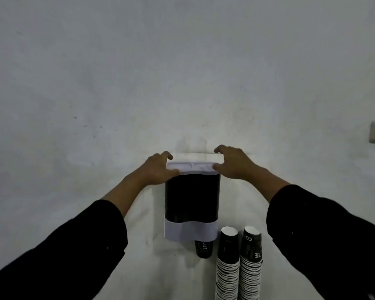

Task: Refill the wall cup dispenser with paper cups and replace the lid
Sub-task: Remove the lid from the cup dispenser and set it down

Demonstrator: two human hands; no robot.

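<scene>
left hand and right hand raised — fingers curled, arms outstretched

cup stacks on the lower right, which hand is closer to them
Right. The right hand grips the dispenser lid's right end, above the two cup stacks; the left hand holds the lid's far end.

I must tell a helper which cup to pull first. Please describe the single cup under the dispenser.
Find the wall dispenser. A lone black cup pokes from its white base, left of two tall cup stacks. Only it hangs alone.
</scene>
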